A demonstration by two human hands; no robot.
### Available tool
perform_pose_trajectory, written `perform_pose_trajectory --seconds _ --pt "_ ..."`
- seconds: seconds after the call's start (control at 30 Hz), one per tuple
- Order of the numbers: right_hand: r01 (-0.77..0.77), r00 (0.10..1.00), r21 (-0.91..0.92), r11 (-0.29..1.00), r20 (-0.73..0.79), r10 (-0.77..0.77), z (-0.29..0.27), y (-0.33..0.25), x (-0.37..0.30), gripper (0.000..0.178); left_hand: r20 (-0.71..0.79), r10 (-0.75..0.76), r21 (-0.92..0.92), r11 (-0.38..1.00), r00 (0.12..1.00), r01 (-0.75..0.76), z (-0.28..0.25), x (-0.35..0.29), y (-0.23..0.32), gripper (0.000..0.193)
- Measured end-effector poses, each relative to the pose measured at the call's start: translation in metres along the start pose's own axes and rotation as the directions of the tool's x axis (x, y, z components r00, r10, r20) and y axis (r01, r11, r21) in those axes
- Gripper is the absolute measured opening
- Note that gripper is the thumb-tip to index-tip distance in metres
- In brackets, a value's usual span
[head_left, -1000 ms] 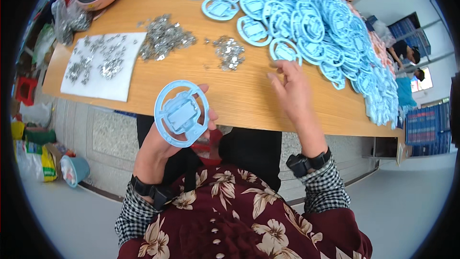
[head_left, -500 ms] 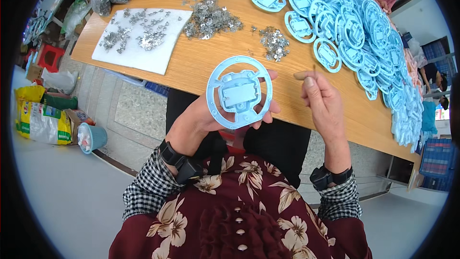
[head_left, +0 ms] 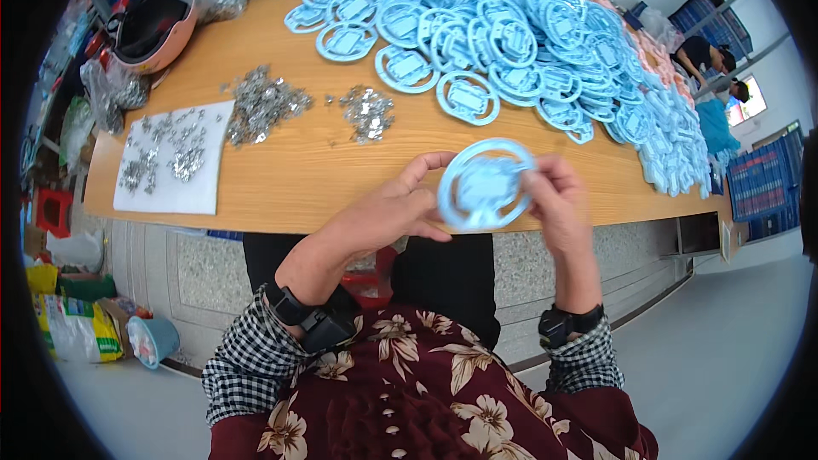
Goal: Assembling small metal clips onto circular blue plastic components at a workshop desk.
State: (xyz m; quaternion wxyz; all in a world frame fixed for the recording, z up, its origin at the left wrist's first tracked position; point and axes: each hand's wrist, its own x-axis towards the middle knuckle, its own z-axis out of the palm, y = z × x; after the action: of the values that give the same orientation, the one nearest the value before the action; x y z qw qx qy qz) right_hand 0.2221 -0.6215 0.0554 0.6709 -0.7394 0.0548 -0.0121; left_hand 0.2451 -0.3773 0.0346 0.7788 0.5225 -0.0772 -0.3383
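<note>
A light blue plastic toy steering wheel (head_left: 474, 224), somewhat blurred, is held over the front edge of the table. My right hand (head_left: 562, 204) pinches its right rim between thumb and fingers. Just left of the wheel is my left hand (head_left: 396, 209), its fingers spread and not closed on anything; whether a fingertip touches the rim I cannot tell. Beyond my hands lies a big heap of similar blue wheels (head_left: 467, 98). Small shiny metal pieces form one small pile (head_left: 368, 114) and one larger pile (head_left: 262, 108) on the wooden table.
A white foam sheet (head_left: 175, 198) with scattered metal pieces lies at the table's left. Behind it are clear plastic bags (head_left: 104, 94) and a pink helmet-like bowl (head_left: 158, 55). Blue crates (head_left: 765, 175) stand at the right. A bucket (head_left: 155, 342) is on the floor at left.
The wheel has moved from my left hand into my right and shifted rightward. My left hand has opened beside it. The view has turned toward the right.
</note>
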Motion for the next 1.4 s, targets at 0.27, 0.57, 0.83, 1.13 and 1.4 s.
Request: perform_pose_trajectory --seconds 0.27,0.57,0.83,1.13,1.4 --pt "0.277 0.773 -0.953 0.124 0.145 -0.618 -0.088 0.056 -0.004 0.016 0.154 0.598 0.951 0.125 0.786 -0.282 -0.002 0.096 0.008 0.033" --pt "0.29 0.778 -0.839 0.46 -0.073 -0.624 -0.124 0.108 -0.022 0.024 0.422 0.644 0.906 -0.276 0.638 -0.321 -0.024 0.151 -0.002 0.011" --pt "0.535 0.608 -0.744 0.401 0.01 -0.794 -0.056 0.046 -0.011 0.018 0.088 0.559 0.984 0.079 0.824 -0.159 -0.022 0.162 0.032 0.012" --pt "0.385 0.846 -0.503 0.774 -0.143 -0.514 -0.003 0.028 0.022 0.027 -0.106 0.56 0.69 0.637 0.821 -0.345 -0.024 0.065 0.052 0.021" --pt "0.012 0.998 0.302 0.953 -0.065 0.008 0.044 0.059 0.036 0.019 -0.006 0.214 0.107 0.971 0.977 -0.212 -0.039 -0.026 -0.009 0.029"
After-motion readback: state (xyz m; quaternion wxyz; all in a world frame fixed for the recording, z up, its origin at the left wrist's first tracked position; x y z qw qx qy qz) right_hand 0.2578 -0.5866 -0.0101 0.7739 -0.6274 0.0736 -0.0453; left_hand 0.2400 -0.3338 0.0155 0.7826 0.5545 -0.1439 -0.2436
